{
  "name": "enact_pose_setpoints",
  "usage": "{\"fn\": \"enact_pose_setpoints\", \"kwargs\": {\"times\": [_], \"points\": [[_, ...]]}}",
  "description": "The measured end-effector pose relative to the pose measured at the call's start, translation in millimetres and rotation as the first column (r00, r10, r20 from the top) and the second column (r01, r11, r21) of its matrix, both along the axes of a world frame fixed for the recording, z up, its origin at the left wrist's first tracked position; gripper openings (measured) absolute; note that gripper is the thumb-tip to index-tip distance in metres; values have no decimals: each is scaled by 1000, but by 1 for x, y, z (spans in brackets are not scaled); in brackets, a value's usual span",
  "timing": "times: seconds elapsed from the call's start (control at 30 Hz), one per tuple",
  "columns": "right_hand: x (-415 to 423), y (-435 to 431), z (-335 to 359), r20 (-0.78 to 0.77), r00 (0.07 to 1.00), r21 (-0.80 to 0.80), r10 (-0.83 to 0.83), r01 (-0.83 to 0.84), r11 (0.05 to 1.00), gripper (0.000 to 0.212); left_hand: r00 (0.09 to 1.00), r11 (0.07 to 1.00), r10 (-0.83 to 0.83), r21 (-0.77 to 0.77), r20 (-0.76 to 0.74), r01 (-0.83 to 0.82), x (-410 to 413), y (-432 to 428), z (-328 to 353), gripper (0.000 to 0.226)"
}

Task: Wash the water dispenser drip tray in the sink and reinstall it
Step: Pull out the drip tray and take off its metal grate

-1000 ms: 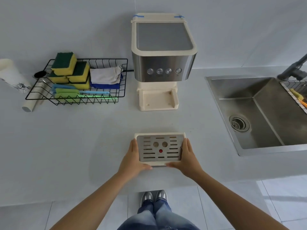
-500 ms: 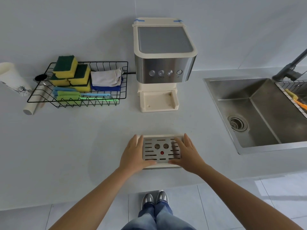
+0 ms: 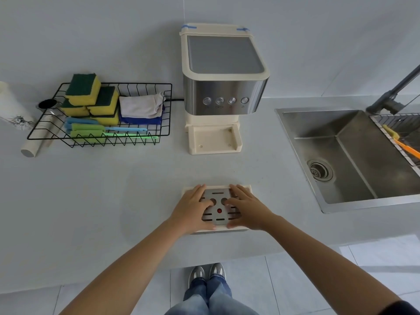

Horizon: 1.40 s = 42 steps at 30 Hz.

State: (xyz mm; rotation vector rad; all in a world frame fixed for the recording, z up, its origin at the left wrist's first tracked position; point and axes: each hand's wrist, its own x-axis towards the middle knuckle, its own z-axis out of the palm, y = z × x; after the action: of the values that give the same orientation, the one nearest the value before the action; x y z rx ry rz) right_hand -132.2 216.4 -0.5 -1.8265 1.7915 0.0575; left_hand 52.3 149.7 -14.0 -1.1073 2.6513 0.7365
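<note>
Near the front edge of the tabletop (image 3: 91,201), the drip tray (image 3: 217,228) lies flat, well clear of the water dispenser (image 3: 223,87) at the back edge. The left hand (image 3: 193,209) and right hand (image 3: 246,209) rest spread on its slotted metal grate (image 3: 218,218), fingers apart, clamped on nothing. The step appears to be lifting the grate free; hooking fingertips into its round holes and raising it level should avoid spills before the carry to the sink (image 3: 336,137) by the right edge.

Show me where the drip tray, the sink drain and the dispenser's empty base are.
drip tray (image 3: 217,218): head view, metal grate centre.
sink drain (image 3: 319,171): head view, strainer.
dispenser base (image 3: 212,139): head view, bare recess floor.
</note>
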Motion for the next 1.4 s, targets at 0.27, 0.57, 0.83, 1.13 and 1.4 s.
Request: {"fn": "enact_pose_setpoints", "kwargs": {"times": [0.27, 0.57, 0.83, 1.13, 1.4], "points": [[-2, -3, 2, -37, 999, -51, 22, -23, 998, 58, 999, 999, -39, 2, 16, 39, -10, -6, 6, 61], [-27, -3, 23, -116, 993, -172, 38, -57, 983, 59, 989, 990, -113, -96, -100, 103, -24, -18, 22, 63], [-82, -16, 36, -141, 990, -231, -9, -24, 973, 59, 978, 971, -174, -184, -119, 150, -80, -40, 32, 60], [-180, -48, 20, -133, 991, -233, 12, -43, 971, 58, 980, 974, -116, -214, -161, 80, -172, -58, 19, 58], [-235, -66, -14, -110, 991, -174, 79, -97, 980, 56, 994, 989, -36, -144, -104, 21, -229, -63, -9, 57]]}}
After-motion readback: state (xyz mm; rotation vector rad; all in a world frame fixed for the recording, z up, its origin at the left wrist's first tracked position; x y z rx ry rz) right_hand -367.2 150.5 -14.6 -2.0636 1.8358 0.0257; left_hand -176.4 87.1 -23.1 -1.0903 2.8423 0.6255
